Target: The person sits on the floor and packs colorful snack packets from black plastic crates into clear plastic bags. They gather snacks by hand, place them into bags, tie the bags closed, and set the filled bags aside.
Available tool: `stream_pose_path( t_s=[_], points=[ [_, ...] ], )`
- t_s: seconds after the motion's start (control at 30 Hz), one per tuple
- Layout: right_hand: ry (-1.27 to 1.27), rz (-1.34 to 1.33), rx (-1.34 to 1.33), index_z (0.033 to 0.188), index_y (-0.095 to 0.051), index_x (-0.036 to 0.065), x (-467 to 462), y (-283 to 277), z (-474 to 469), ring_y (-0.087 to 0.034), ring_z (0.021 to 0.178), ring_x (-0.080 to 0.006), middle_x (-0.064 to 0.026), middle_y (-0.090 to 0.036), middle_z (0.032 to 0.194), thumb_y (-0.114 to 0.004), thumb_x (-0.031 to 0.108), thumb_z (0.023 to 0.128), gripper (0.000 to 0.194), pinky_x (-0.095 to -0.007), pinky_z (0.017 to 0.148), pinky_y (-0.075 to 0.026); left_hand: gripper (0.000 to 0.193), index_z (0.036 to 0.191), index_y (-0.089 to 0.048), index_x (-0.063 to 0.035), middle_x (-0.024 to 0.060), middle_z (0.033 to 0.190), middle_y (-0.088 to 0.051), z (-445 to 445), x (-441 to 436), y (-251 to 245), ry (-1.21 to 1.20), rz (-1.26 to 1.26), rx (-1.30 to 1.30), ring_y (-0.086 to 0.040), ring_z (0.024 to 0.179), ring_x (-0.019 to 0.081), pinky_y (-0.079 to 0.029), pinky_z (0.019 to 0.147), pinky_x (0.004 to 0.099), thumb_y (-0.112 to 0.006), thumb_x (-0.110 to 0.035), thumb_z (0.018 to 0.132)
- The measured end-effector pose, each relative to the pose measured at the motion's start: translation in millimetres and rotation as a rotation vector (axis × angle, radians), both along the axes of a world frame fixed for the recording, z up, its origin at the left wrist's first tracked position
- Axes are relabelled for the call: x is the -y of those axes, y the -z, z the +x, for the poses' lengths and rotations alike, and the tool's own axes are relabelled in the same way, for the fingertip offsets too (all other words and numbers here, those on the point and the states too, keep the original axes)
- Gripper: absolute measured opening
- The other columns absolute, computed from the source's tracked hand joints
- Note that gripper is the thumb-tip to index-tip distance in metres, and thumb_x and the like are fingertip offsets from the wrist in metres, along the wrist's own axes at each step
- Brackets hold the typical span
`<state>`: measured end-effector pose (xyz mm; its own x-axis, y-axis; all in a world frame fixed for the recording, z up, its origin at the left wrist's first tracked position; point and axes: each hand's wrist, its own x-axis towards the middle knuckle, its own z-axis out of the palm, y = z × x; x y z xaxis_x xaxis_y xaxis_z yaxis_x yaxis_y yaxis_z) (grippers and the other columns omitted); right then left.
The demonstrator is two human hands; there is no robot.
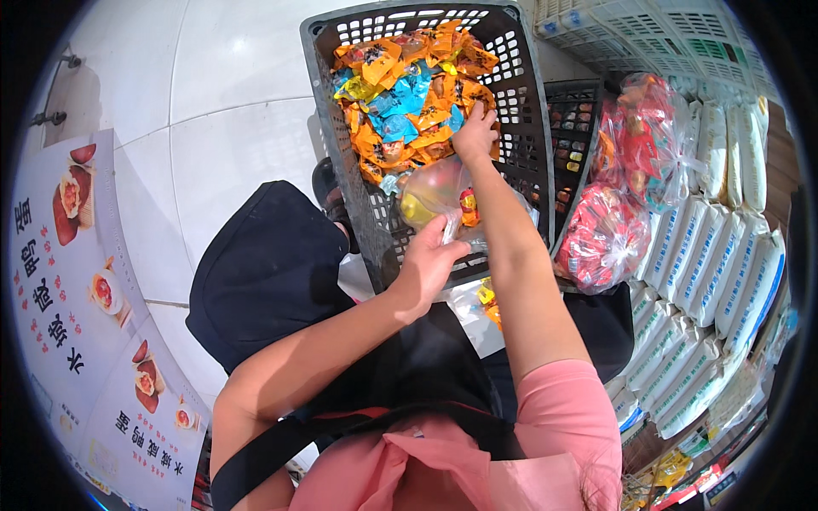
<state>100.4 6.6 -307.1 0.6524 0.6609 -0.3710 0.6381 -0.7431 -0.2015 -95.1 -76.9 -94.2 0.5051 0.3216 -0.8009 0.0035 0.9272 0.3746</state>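
Observation:
A black plastic crate (544, 147) holds many orange, blue and yellow wrapped food pieces (402, 96). My left hand (429, 262) pinches the edge of a clear plastic bag (429, 185) at the crate's near end; a yellow-green item and an orange-red packet show in or under the film. My right hand (476, 133) lies on the orange packets at the crate's right side, its fingers spread; whether it grips one cannot be told. Below the crate's near rim, more yellow and orange packets (489, 303) show on a white surface between my legs.
Right of the crate stand a second dark crate (569, 96) and tied clear bags of red packets (604, 239). Farther right are stacked white printed packages (696, 255) and a pale plastic crate (664, 38). Printed posters (108, 332) with egg pictures stand at the left.

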Motion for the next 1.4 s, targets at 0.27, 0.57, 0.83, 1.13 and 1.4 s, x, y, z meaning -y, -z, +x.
stream_pose_path(
  t_s=[0.27, 0.57, 0.83, 1.13, 1.4],
  points=[
    [-0.187, 0.238, -0.083, 0.130, -0.043, 0.015, 25, -5, 22, -0.056, 0.106, -0.0419, -0.0208, -0.043, 0.129, -0.068, 0.018, 0.075, 0.060, -0.0481, 0.090, -0.047, 0.053, 0.136, -0.046, -0.0101, -0.0068, 0.079, -0.046, -2, 2, 6, 0.015, 0.059, 0.009, -0.032, 0.056, 0.0011, -0.025, 0.048, 0.0177, -0.058, -0.005, 0.085],
    [0.103, 0.144, -0.096, 0.132, -0.044, 0.010, -9, 25, 16, -0.057, 0.110, -0.0285, -0.0131, -0.058, 0.122, -0.074, 0.027, 0.078, 0.064, -0.0412, 0.095, -0.041, 0.051, 0.134, -0.048, -0.0112, -0.0063, 0.083, -0.053, 2, 8, 7, 0.039, 0.125, -0.002, -0.037, 0.060, 0.0015, -0.027, 0.050, 0.0177, -0.059, -0.007, 0.085],
    [0.387, 0.635, -1.641, 0.141, -0.036, 0.013, 32, -74, 44, -0.055, 0.119, -0.0252, -0.0090, -0.049, 0.135, -0.058, 0.044, 0.092, 0.062, -0.0409, 0.095, -0.050, 0.047, 0.131, -0.052, -0.0170, -0.0080, 0.075, -0.047, 5, -5, 9, -0.016, 0.055, -0.095, -0.031, 0.053, 0.0020, -0.025, 0.046, 0.0184, -0.058, -0.006, 0.086],
    [0.295, 0.501, -1.783, 0.137, -0.040, 0.005, 124, -126, 29, -0.054, 0.120, -0.0241, -0.0107, -0.053, 0.131, -0.076, 0.033, 0.077, 0.075, -0.0406, 0.103, -0.043, 0.041, 0.134, -0.045, -0.0084, -0.0053, 0.066, -0.039, -2, -15, 15, -0.246, 0.029, 0.077, -0.028, 0.048, 0.0040, -0.023, 0.044, 0.0208, -0.044, -0.012, 0.093],
    [-0.241, 0.217, -0.525, 0.106, -0.065, 0.006, 134, -109, 34, -0.061, 0.097, -0.0220, -0.0120, -0.063, 0.104, -0.067, 0.005, 0.076, 0.029, -0.0329, 0.089, -0.048, 0.045, 0.132, -0.048, -0.0102, -0.0060, 0.065, -0.037, 0, -9, 11, -0.208, 0.047, 0.035, -0.026, 0.045, 0.0047, -0.021, 0.042, 0.0226, -0.052, -0.008, 0.087]
  ],
)
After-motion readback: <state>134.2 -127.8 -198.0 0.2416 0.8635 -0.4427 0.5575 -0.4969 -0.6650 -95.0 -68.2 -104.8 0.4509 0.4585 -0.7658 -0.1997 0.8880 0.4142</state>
